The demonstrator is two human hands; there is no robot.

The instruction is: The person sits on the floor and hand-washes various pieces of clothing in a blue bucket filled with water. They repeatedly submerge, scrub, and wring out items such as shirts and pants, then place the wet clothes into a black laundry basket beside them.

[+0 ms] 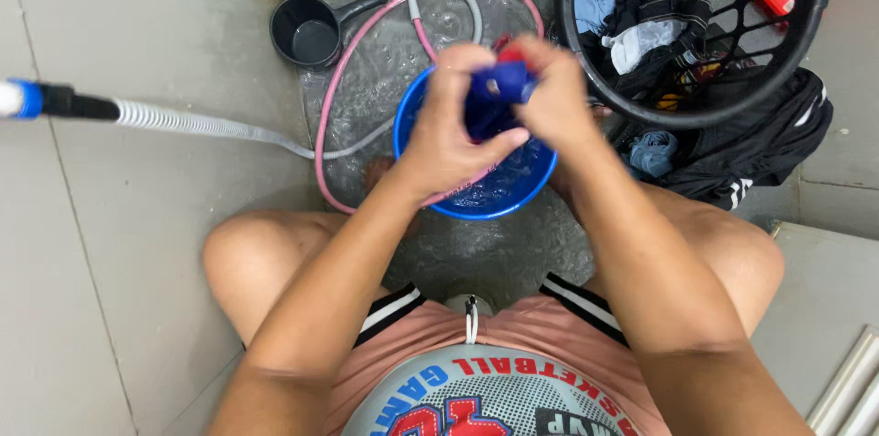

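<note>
The floor (119, 244) is grey tile, wet and bubbly in the far corner by the walls. Over that wet spot, both hands squeeze a blue cloth (496, 88) with a bit of red on it. The left hand (446, 134) is closed tight around the cloth from one side, and the right hand (556, 97) is closed tight on it from the other side. The cloth is held up just above a blue bucket (476, 202) with soapy water in it. A pink hose (331, 97) curls on the floor around the bucket, and a grey hose (197, 123) runs in from the left edge. A small dark scoop cup (309, 31) sits in the far corner. By the right edge is a black basket (806, 24) full of clothes, with a black cloth (769, 138) lying beside it on the floor.
</note>
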